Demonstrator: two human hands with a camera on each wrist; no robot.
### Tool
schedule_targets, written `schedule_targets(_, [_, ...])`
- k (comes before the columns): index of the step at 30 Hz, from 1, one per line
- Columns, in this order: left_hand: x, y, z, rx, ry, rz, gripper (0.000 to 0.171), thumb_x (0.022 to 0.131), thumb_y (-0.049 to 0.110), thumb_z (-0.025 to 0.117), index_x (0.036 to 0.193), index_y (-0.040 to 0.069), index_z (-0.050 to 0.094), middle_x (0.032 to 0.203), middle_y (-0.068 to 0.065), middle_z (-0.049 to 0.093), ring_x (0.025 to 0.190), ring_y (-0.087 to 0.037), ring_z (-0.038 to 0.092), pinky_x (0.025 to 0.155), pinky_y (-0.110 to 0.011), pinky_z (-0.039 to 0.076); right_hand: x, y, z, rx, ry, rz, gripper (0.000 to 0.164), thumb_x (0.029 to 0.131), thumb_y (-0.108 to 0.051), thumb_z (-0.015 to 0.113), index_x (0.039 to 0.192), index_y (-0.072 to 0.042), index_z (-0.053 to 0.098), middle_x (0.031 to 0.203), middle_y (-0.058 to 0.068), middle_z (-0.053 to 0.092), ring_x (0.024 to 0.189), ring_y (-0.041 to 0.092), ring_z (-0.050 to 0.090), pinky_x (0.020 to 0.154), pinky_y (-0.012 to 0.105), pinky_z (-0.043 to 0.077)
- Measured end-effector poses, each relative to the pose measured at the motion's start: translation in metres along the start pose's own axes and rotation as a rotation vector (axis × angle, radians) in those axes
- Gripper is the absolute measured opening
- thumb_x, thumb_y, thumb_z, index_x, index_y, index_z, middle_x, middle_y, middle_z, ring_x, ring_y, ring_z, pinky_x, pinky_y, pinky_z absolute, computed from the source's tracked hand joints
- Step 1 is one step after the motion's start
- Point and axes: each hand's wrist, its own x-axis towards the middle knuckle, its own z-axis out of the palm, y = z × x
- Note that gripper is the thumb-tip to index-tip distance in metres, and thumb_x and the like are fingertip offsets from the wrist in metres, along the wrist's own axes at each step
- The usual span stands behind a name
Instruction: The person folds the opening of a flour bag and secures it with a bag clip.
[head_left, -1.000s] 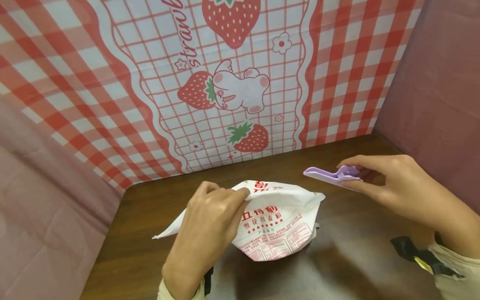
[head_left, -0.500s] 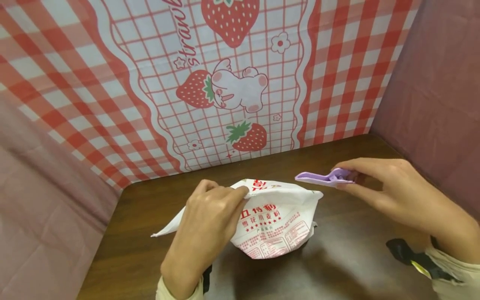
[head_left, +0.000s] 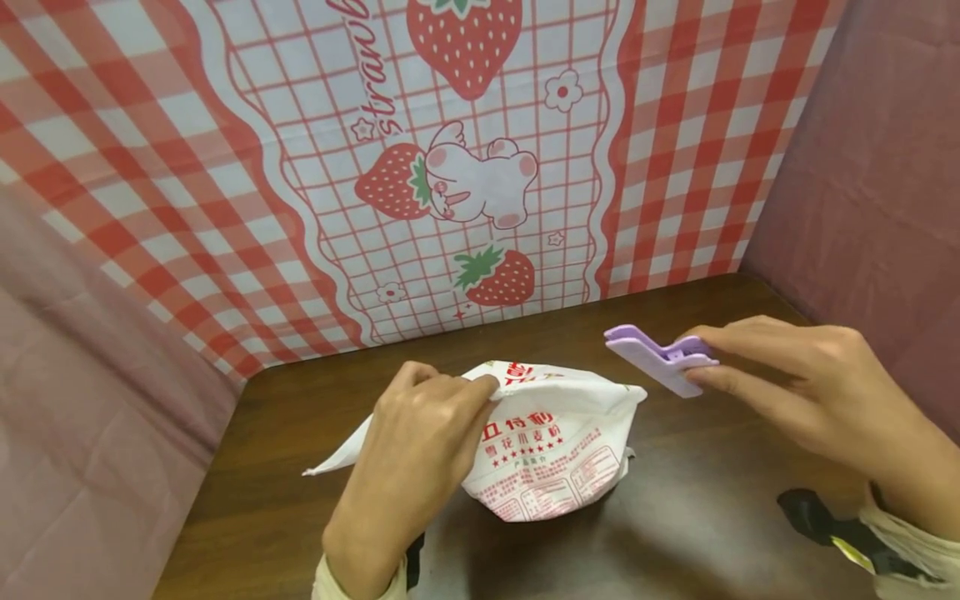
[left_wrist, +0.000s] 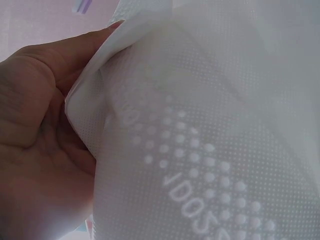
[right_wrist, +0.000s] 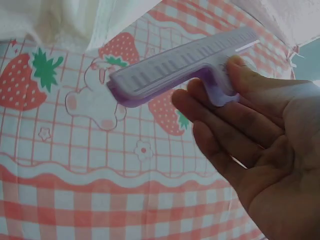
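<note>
A white flour bag (head_left: 540, 450) with red print stands on the table, its top folded over. My left hand (head_left: 420, 450) grips that folded top near the middle, and a pointed corner of the bag sticks out to its left. In the left wrist view the thumb and fingers of the left hand (left_wrist: 40, 115) pinch the white bag (left_wrist: 200, 110), whose dotted back fills the picture. Off to the right of the bag, my right hand (head_left: 795, 375) pinches a purple bag clip (head_left: 660, 358) by its handles. The long jaw of the clip (right_wrist: 175, 67) shows in the right wrist view, apart from the bag.
The dark wooden table (head_left: 277, 417) lies under the bag. Behind it hangs a red-and-white checked cloth (head_left: 675, 150) with strawberries. Pink cloth walls (head_left: 892, 192) bound the space on either side.
The purple clip has swung toward the bag and back a little to the right, turning so its long side faces my view. My left hand keeps its grip on the bag.
</note>
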Motion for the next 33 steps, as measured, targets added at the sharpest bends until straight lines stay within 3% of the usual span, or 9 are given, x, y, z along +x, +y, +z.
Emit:
schedule_targets(5, [0.000,-0.001,-0.001,-0.009,0.004,-0.004,0.004,0.089,0.009,0.073,0.092,0.010,0.070,0.071,0.005,0.068,0.063,-0.007,0.062,0.074,-0.031,0.047,0.010,-0.010,0.007,0.181,0.080,-0.044,0.042,0.093,-0.038,0.067,0.094,0.003,0.076,0.089,0.002,0.073,0.081,-0.002,0.061,0.066,0.009,0.043])
schedule_targets(8, [0.000,-0.002,-0.001,-0.022,0.002,-0.010,0.005,0.088,0.008,0.073,0.092,0.010,0.071,0.072,0.005,0.069,0.064,-0.006,0.063,0.075,-0.031,0.047,0.014,-0.013,0.013,0.247,0.086,-0.058,0.041,0.093,-0.035,0.069,0.095,0.006,0.075,0.091,0.005,0.073,0.082,0.001,0.062,0.066,0.010,0.044])
schedule_targets(20, [0.000,-0.001,-0.001,0.016,0.022,0.033,0.011,0.088,0.004,0.070,0.083,0.011,0.064,0.063,0.005,0.060,0.056,-0.008,0.056,0.073,-0.031,0.046,0.021,-0.008,0.029,0.271,0.004,-0.111,0.037,0.095,-0.034,0.066,0.101,0.002,0.075,0.095,0.005,0.074,0.084,0.000,0.064,0.070,0.010,0.047])
schedule_targets(27, [0.001,0.001,-0.001,0.019,0.031,0.049,0.010,0.089,0.004,0.069,0.084,0.011,0.064,0.062,0.005,0.059,0.055,-0.008,0.055,0.072,-0.030,0.046,0.023,-0.014,0.032,0.258,0.029,-0.152,0.035,0.097,-0.031,0.064,0.102,0.002,0.075,0.096,0.005,0.074,0.088,0.002,0.065,0.074,0.011,0.048])
schedule_targets(33, [0.000,0.001,-0.001,0.012,0.037,0.042,0.008,0.089,0.004,0.069,0.085,0.010,0.065,0.063,0.005,0.060,0.056,-0.008,0.056,0.072,-0.031,0.046,0.018,-0.007,0.036,0.181,-0.068,-0.123,0.037,0.099,-0.036,0.059,0.109,-0.004,0.074,0.098,0.000,0.074,0.090,-0.002,0.064,0.075,0.011,0.049])
